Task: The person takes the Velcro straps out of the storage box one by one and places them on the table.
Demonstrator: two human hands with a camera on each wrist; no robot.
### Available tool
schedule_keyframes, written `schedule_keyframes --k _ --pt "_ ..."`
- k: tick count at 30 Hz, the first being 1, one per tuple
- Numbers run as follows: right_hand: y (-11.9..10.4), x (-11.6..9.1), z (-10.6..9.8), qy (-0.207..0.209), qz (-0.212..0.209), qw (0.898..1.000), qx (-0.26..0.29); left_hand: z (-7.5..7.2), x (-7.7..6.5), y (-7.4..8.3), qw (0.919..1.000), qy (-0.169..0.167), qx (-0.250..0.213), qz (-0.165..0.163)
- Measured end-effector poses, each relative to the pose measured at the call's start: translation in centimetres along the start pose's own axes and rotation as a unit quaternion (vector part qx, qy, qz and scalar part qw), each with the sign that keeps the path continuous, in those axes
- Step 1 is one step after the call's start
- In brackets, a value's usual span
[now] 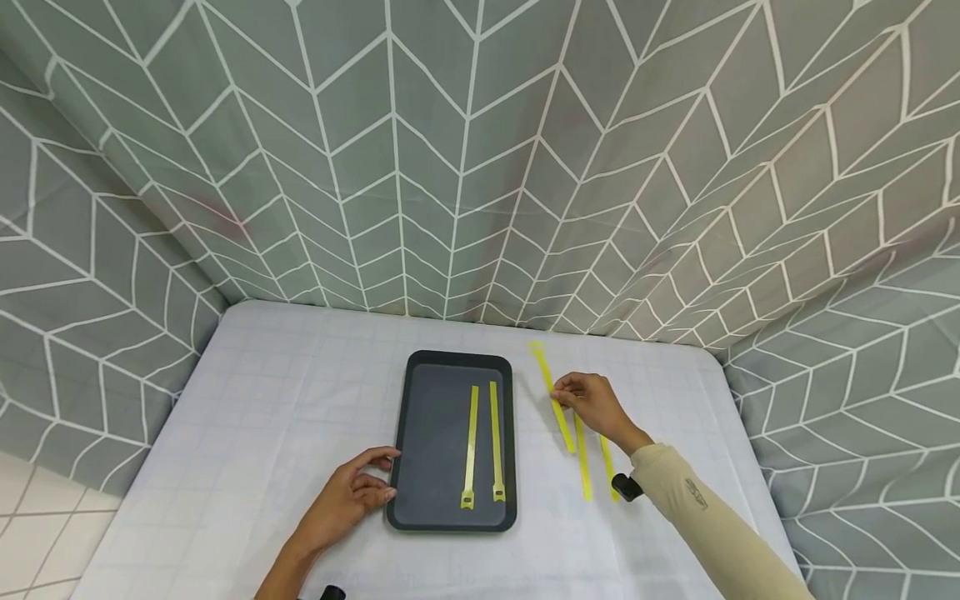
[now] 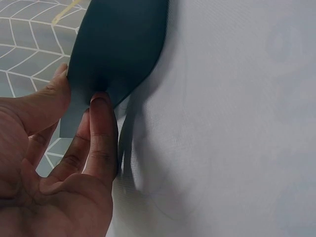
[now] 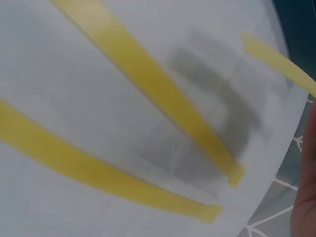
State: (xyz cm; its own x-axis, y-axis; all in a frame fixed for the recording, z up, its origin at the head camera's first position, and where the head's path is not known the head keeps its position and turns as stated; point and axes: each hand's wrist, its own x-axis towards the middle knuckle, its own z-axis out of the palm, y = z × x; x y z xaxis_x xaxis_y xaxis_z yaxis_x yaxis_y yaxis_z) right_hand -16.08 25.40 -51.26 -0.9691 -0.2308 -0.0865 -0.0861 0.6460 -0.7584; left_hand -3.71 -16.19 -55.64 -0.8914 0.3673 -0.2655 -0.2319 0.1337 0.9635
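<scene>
My right hand point(image 1: 595, 403) pinches a yellow hook-and-loop cable tie point(image 1: 543, 364) about midway, over the white cloth to the right of the tray. One end of that tie point(image 3: 269, 54) shows in the right wrist view. Two more yellow ties point(image 1: 584, 467) point(image 1: 607, 462) lie below this hand and are partly hidden. With fingertips at its left rim, my left hand point(image 1: 345, 500) holds a dark grey tray point(image 1: 427, 433); the left wrist view shows fingers against the tray's outer wall point(image 2: 118, 44). Two ties point(image 1: 472, 442) point(image 1: 496, 442) lie lengthwise in its right half, slotted heads nearest me.
A white cloth point(image 1: 285, 375) covers the table. Grey curtains point(image 1: 450, 167) with white zigzag lines hang behind and at both sides. White floor tiles point(image 1: 45, 517) show at lower left.
</scene>
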Motion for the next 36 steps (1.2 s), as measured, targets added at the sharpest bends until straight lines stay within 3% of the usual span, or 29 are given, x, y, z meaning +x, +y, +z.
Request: schedule_keyframes --k 5,9,17,23,36 --pt "0.4 -0.8 0.7 0.001 0.033 0.999 0.022 -0.1 -0.1 0.1 1.0000 0.000 0.000 -0.001" --pt "0.4 -1.5 1.1 0.011 0.084 0.996 0.031 -0.1 -0.1 0.0 1.0000 -0.004 0.001 0.004" --pt "0.6 -2.4 1.7 0.021 0.185 0.980 0.067 -0.1 -0.2 -0.1 0.9999 -0.004 0.001 0.009" --pt "0.5 -3.1 2.1 0.028 0.215 0.974 0.065 0.0 -0.2 -0.1 0.9999 -0.005 -0.002 0.010" --pt "0.4 -4.0 2.5 0.037 0.226 0.973 0.004 0.1 -0.1 -0.1 1.0000 -0.003 0.000 0.009"
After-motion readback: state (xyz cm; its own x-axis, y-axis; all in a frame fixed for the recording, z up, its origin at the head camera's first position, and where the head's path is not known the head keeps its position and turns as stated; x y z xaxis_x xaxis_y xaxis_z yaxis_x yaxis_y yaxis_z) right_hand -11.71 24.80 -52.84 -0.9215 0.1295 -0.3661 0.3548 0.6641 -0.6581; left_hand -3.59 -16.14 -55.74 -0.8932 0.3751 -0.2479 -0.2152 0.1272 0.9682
